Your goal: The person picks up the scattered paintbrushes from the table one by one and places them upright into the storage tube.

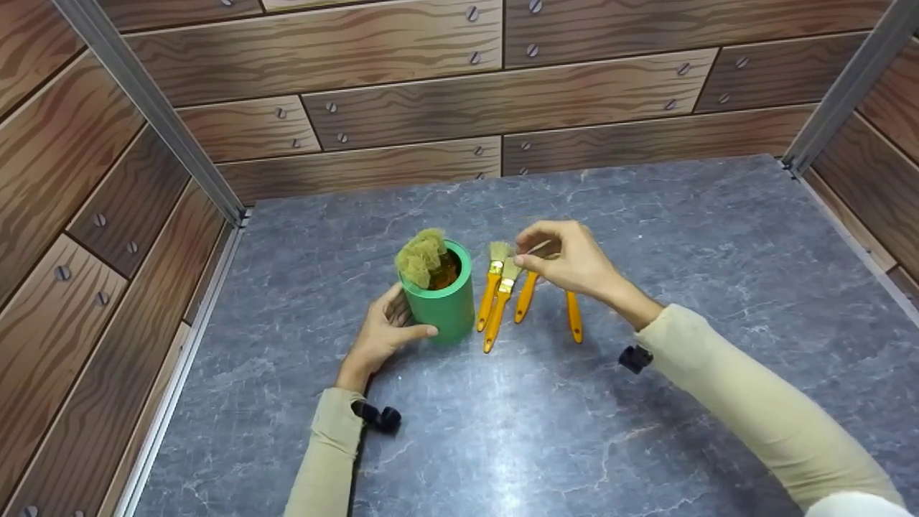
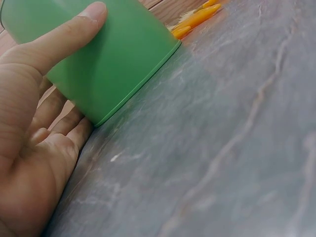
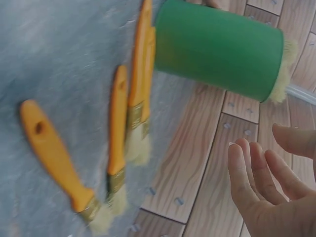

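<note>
In the head view, a green cylindrical container point(image 1: 444, 312) stands on the table, a fuzzy yellow-green clump point(image 1: 422, 258) poking out at its rim. My left hand point(image 1: 384, 330) grips it from the left; the left wrist view shows the thumb point(image 2: 74, 34) across its side and the other fingers around behind. To its right lie several paintbrushes point(image 1: 497, 309) with orange handles and pale bristles. Over their bristle ends hovers my right hand point(image 1: 567, 258), hiding some of them. The right wrist view shows that hand's fingers point(image 3: 242, 177) loosely bent, with nothing held.
The grey marbled tabletop point(image 1: 445, 445) is bordered by wood-patterned panels point(image 1: 402, 64) at the back and both sides, with metal posts at the corners. Brown-orange contents point(image 1: 446, 271) show inside the container.
</note>
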A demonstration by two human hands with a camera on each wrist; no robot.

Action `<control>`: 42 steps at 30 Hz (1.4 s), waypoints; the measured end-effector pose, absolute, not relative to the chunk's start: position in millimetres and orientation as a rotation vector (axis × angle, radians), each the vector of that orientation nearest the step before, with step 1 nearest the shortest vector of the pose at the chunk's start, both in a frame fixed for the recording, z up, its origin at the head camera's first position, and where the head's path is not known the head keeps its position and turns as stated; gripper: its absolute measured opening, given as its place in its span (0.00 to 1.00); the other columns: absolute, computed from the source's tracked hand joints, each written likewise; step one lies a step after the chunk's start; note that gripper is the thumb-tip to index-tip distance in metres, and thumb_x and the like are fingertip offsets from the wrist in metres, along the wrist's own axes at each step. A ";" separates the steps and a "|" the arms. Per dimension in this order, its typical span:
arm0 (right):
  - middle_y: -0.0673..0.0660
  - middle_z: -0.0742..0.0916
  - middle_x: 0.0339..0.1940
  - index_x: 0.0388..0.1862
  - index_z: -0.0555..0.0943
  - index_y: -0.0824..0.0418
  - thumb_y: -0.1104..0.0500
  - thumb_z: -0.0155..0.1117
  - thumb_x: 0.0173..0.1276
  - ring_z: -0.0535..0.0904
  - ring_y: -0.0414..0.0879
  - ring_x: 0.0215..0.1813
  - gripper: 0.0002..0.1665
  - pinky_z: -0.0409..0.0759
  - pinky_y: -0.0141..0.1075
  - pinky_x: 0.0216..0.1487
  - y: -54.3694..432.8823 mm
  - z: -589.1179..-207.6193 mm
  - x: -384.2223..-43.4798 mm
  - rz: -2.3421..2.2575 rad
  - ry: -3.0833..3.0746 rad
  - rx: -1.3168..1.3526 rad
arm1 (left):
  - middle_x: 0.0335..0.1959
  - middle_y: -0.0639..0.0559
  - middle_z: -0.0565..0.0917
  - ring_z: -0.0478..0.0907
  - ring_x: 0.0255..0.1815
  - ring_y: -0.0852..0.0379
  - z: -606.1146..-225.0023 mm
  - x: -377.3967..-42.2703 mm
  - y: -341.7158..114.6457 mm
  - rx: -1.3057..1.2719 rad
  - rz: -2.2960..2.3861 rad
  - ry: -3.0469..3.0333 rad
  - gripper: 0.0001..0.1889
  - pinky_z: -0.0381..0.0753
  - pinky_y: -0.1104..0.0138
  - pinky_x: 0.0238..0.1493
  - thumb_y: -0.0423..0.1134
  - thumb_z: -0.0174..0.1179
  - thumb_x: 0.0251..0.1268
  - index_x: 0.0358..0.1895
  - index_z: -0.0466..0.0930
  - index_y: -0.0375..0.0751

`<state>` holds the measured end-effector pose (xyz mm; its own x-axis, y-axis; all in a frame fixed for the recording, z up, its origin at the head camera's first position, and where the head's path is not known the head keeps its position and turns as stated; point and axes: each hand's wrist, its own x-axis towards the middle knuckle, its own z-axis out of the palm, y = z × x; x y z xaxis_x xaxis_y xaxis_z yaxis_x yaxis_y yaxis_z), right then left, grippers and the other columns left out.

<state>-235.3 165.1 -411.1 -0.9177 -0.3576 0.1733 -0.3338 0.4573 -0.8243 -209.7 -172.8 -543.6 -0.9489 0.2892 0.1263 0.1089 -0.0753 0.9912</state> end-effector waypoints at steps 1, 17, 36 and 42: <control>0.64 0.92 0.51 0.55 0.88 0.66 0.63 0.75 0.72 0.91 0.59 0.49 0.15 0.94 0.44 0.46 167.3 -413.7 -235.4 -1.487 2.668 -0.631 | 0.80 0.50 0.73 0.67 0.83 0.51 -543.7 -209.9 -172.9 0.444 2.171 2.048 0.55 0.66 0.63 0.85 0.29 0.83 0.54 0.85 0.62 0.49; 0.66 0.92 0.45 0.52 0.88 0.70 0.64 0.78 0.67 0.92 0.62 0.46 0.17 0.94 0.50 0.50 204.6 -455.6 -236.7 -1.291 2.783 -0.494 | 0.81 0.50 0.71 0.65 0.84 0.52 -543.4 -210.0 -173.4 0.434 2.151 2.071 0.55 0.65 0.62 0.85 0.30 0.83 0.54 0.85 0.61 0.49; 0.56 0.90 0.32 0.35 0.85 0.65 0.60 0.86 0.58 0.83 0.45 0.33 0.16 0.85 0.34 0.37 226.9 -484.1 -237.0 -1.032 2.853 -0.351 | 0.82 0.50 0.70 0.64 0.84 0.52 -541.7 -210.0 -173.1 0.444 2.158 2.055 0.55 0.65 0.63 0.86 0.31 0.82 0.55 0.86 0.59 0.49; 0.53 0.89 0.28 0.34 0.86 0.64 0.57 0.86 0.59 0.81 0.43 0.30 0.16 0.82 0.33 0.34 227.9 -484.2 -234.3 -0.947 2.869 -0.295 | 0.81 0.51 0.72 0.66 0.83 0.53 -542.8 -209.3 -173.1 0.448 2.154 2.063 0.55 0.66 0.63 0.85 0.30 0.83 0.55 0.85 0.61 0.50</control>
<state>-234.3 227.9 -484.2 -0.9755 -0.2163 -0.0394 -0.1503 0.7869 -0.5986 -209.3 -173.1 -542.8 -0.9482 0.2919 0.1256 0.1130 -0.0598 0.9918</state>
